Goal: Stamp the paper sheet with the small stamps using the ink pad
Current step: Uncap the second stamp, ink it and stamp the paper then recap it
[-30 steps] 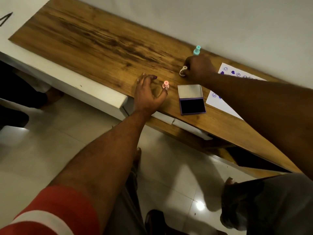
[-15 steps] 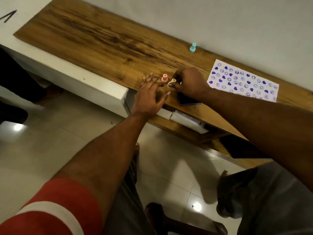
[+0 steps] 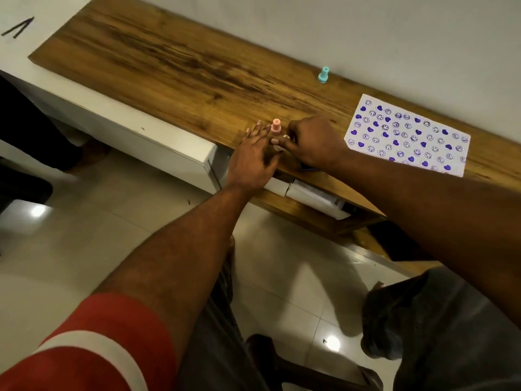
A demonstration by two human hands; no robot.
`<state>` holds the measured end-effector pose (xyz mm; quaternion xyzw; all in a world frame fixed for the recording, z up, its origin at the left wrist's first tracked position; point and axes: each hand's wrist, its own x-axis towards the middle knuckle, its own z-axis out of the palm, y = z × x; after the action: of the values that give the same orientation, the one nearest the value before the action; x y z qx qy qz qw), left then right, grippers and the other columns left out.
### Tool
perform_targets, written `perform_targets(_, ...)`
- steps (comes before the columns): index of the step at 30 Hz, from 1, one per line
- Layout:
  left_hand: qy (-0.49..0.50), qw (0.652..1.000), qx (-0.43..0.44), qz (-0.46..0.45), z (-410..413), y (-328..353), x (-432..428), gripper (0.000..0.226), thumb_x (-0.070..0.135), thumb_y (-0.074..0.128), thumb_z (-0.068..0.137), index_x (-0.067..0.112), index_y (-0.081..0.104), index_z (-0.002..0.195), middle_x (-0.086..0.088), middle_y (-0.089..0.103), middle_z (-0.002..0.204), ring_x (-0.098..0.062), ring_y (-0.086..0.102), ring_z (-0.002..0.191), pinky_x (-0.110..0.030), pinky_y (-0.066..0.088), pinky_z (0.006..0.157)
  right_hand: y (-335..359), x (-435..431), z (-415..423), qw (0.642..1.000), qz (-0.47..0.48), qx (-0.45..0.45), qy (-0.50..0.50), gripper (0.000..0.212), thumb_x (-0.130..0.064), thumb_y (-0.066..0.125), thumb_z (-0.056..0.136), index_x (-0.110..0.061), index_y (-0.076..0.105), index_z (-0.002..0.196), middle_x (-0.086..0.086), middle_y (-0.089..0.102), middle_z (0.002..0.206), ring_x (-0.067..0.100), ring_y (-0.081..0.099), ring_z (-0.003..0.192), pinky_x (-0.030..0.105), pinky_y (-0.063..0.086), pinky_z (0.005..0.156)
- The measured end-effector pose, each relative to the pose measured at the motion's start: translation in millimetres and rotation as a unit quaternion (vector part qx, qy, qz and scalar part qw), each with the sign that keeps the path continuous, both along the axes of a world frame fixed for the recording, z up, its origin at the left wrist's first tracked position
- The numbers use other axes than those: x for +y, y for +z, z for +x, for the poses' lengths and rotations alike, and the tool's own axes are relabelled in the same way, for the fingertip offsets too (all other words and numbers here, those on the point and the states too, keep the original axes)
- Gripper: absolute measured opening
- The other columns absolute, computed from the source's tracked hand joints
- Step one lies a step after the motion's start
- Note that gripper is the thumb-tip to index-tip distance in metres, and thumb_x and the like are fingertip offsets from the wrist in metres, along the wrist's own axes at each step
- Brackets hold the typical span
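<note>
While the left hand lies at the near edge of the worktop with fingers straight and released, the right hand beside it pinches a small pale stamp, covering most of the ink pad. A pink stamp stands upright just beyond the left fingertips. Farther right lies the paper sheet, filled with purple prints; a teal stamp stands at the far edge.

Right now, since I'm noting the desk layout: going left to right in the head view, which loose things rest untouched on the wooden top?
pink stamp → teal stamp → paper sheet
</note>
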<state>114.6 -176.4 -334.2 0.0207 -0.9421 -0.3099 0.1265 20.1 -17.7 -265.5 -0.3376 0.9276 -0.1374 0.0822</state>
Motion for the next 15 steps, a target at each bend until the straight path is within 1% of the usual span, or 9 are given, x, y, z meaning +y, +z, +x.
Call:
perform_targets(2,0.001,1.0,0.004,0.003,-1.4,0.5,0.2,0.059,0.039,0.06,0.104,0.013,0.05,0.156,-0.01,0.05,0.16,-0.024,0.03,0.157,-0.041,0.018,0.131,-0.5,0.1,-3.0,0.998,0.063,0.017,0.005,0.056,-0.065,0.036,0.102,-0.02,0.058,0.079,0.0,0.054,0.068,0.019,0.054,0.065,0.036,0.045,0.065)
perform_targets(3,-0.001,1.0,0.007,0.006,-2.6,1.1,0.8,0.057,0.038,0.061,0.103,0.012,0.052,0.154,-0.01,0.05,0.16,-0.025,0.031,0.157,-0.04,0.018,0.131,-2.3,-0.1,-4.4,0.997,0.074,0.017,0.005,0.054,-0.063,0.034,0.104,-0.021,0.055,0.076,0.001,0.052,0.067,0.02,0.053,0.065,0.036,0.045,0.065)
perform_targets(5,-0.006,1.0,0.014,0.016,-5.3,2.3,2.0,0.054,0.033,0.063,0.102,0.011,0.056,0.151,-0.011,0.051,0.159,-0.025,0.033,0.157,-0.042,0.019,0.131,-6.4,-1.9,-7.5,0.997,0.071,0.013,0.002,0.052,-0.058,0.033,0.106,-0.021,0.056,0.076,0.001,0.052,0.067,0.017,0.051,0.062,0.033,0.04,0.062)
perform_targets(7,-0.013,1.0,0.016,0.021,-7.1,2.4,2.1,0.053,0.032,0.064,0.102,0.012,0.056,0.15,-0.011,0.051,0.159,-0.025,0.032,0.157,-0.044,0.019,0.131,-8.5,-5.5,-10.9,0.997,0.075,0.004,0.006,0.048,-0.053,0.036,0.107,-0.02,0.058,0.08,0.0,0.054,0.07,0.013,0.049,0.061,0.031,0.034,0.06)
perform_targets(9,-0.013,0.999,0.013,0.03,-6.9,0.5,2.3,0.056,0.034,0.064,0.102,0.013,0.053,0.152,-0.011,0.05,0.16,-0.026,0.032,0.157,-0.041,0.017,0.131,-8.6,-8.4,-13.9,0.996,0.089,-0.006,0.025,0.04,-0.049,0.04,0.108,-0.021,0.057,0.083,-0.002,0.056,0.074,0.011,0.047,0.063,0.029,0.031,0.058)
perform_targets(10,-0.009,0.999,0.013,0.039,-6.4,-0.6,2.3,0.057,0.034,0.064,0.101,0.014,0.052,0.153,-0.011,0.049,0.16,-0.026,0.032,0.157,-0.039,0.015,0.131,-8.2,-8.9,-14.8,0.995,0.09,-0.01,0.033,0.037,-0.048,0.041,0.108,-0.022,0.055,0.084,-0.002,0.055,0.075,0.01,0.046,0.063,0.029,0.031,0.058)
perform_targets(12,-0.002,0.998,0.015,0.054,-5.6,-2.9,1.4,0.057,0.034,0.065,0.1,0.015,0.053,0.153,-0.011,0.05,0.16,-0.026,0.032,0.157,-0.036,0.014,0.129,-8.5,-8.9,-16.1,0.996,0.077,-0.013,0.052,0.033,-0.047,0.041,0.108,-0.025,0.053,0.086,-0.001,0.056,0.08,0.011,0.047,0.066,0.03,0.034,0.066)
perform_targets(14,-0.002,0.998,0.016,0.063,-4.6,-5.9,-0.8,0.055,0.033,0.065,0.1,0.017,0.055,0.151,-0.01,0.051,0.159,-0.026,0.032,0.156,-0.039,0.017,0.129,-9.4,-8.7,-16.0,0.994,0.076,-0.008,0.078,0.033,-0.047,0.039,0.108,-0.023,0.059,0.098,0.006,0.062,0.09,0.018,0.054,0.077,0.032,0.037,0.072)
perform_targets(15,-0.002,0.998,0.012,0.064,-3.9,-7.6,-1.9,0.053,0.034,0.065,0.1,0.017,0.057,0.15,-0.01,0.051,0.158,-0.026,0.032,0.156,-0.041,0.019,0.129,-9.8,-8.8,-15.8,0.992,0.083,-0.002,0.09,0.037,-0.046,0.038,0.109,-0.019,0.062,0.11,0.011,0.065,0.098,0.023,0.058,0.084,0.033,0.038,0.074)
